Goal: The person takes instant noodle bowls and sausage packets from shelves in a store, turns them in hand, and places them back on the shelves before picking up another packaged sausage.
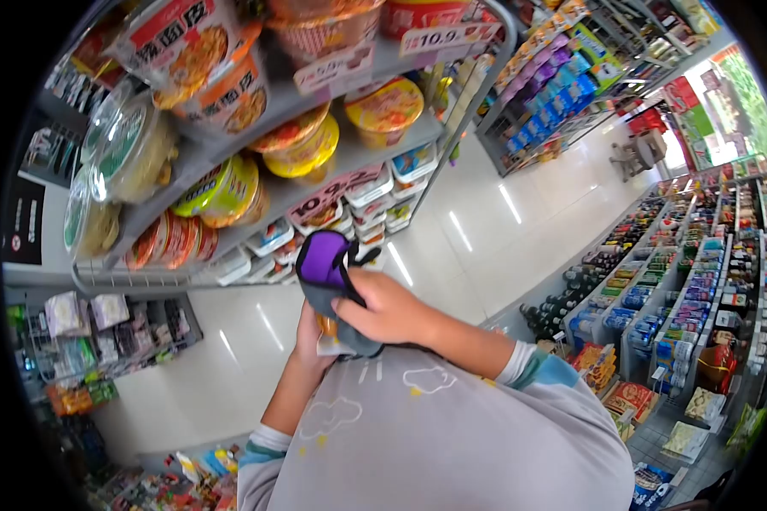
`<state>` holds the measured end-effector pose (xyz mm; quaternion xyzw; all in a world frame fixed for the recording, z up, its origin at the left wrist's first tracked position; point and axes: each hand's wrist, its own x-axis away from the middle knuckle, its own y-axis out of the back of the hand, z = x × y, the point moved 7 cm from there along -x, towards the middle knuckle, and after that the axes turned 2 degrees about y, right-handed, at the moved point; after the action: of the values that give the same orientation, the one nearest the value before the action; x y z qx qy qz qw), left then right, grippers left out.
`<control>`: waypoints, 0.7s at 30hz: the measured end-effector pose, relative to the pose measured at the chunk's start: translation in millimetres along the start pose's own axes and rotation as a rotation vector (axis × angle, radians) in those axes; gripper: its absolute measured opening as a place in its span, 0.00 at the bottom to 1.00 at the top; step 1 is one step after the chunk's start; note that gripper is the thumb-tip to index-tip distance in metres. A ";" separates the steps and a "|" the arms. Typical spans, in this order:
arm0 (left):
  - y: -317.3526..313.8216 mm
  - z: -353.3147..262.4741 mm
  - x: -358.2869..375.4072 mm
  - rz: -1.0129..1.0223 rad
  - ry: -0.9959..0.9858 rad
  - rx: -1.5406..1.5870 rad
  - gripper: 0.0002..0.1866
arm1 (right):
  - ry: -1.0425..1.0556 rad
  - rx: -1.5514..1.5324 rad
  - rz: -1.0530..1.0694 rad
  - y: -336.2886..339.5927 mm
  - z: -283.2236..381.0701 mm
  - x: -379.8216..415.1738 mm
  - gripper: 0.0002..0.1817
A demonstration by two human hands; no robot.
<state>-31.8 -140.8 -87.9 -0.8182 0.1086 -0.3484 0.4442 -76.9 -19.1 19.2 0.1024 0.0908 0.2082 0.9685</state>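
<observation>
Near the centre of the head view, a dark grey cloth item with a purple lining is held close to the person's body. My right hand grips its right side, thumb across the grey cloth. On the lower left, my left hand is closed around the same item, its fingers partly hidden behind it. Something orange and white shows between the hands; what it is I cannot make out. A black strap or loop sticks out at the item's upper right.
Shelves of instant noodle bowls stand ahead, with price tags. Bottle shelves line the right side. Hanging packets are at left. Pale tiled floor runs between them. A stool stands far right.
</observation>
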 end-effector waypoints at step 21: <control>-34.1 103.9 -14.2 -0.118 -0.014 0.137 0.28 | -0.094 0.514 0.047 51.6 -76.1 61.2 0.23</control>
<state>22.6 -46.4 -104.9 -0.7933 0.0330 -0.3750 0.4785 -58.5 65.0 -50.1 0.3570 0.0931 0.1959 0.9086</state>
